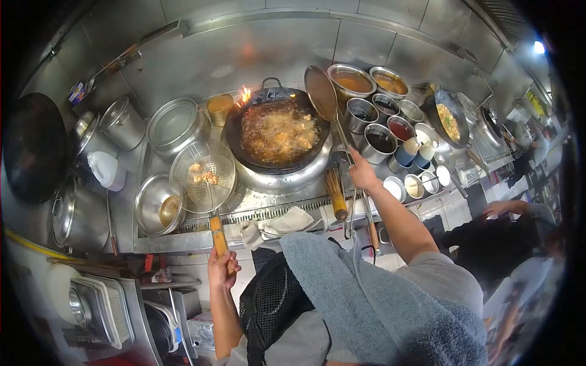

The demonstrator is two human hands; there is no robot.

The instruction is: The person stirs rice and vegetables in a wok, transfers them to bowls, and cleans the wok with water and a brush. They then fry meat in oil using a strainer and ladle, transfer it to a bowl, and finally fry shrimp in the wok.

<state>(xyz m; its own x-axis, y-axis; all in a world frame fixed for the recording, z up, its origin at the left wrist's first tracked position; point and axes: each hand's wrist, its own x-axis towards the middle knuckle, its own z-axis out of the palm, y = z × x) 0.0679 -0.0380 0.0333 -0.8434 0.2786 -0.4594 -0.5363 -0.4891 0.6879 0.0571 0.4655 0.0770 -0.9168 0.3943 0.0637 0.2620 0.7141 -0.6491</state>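
Note:
My left hand point(223, 268) is closed round the wooden handle of a perforated strainer point(213, 163), which holds a few fried pieces point(203, 174) left of the wok. In the black wok point(234, 138), food bubbles in hot oil point(279, 135), and a flame point(245, 96) rises at its back left rim. My right hand point(364, 171) grips the handle of a round mesh skimmer point(320, 93), whose head is raised over the wok's right edge. A bamboo brush point(336, 194) stands between the wok and my right hand.
Metal pots of sauce point(352, 82) and small seasoning bowls point(394, 189) are on the right. A second wok point(444, 119) with food lies beyond them. A steel bowl point(146, 205) and lidded pots point(122, 122) stand left. Another person's hand point(506, 208) shows at the far right.

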